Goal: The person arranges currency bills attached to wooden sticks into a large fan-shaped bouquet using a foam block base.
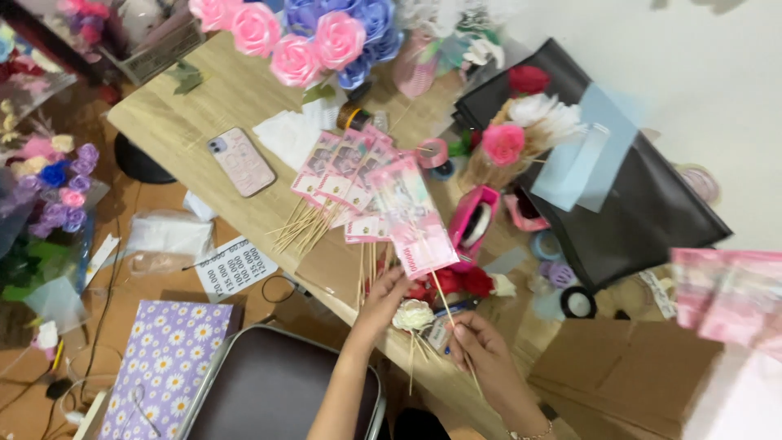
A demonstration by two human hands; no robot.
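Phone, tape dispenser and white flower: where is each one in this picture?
Phone (242, 161): head view, middle of its pink back, lying on the table.
Tape dispenser (473, 217): head view, on its pink side wall.
White flower (414, 314): head view, centre of the bloom, between the two hands.

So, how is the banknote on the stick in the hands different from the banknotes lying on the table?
The held banknote is lifted off the wooden table, while the lying banknotes rest flat on it. The held one is single and looks larger, being closer to the camera; the lying ones form an overlapping fan. The right hand pinches the held one's stick; nobody touches the lying ones. Both are pink and fixed to thin wooden sticks.
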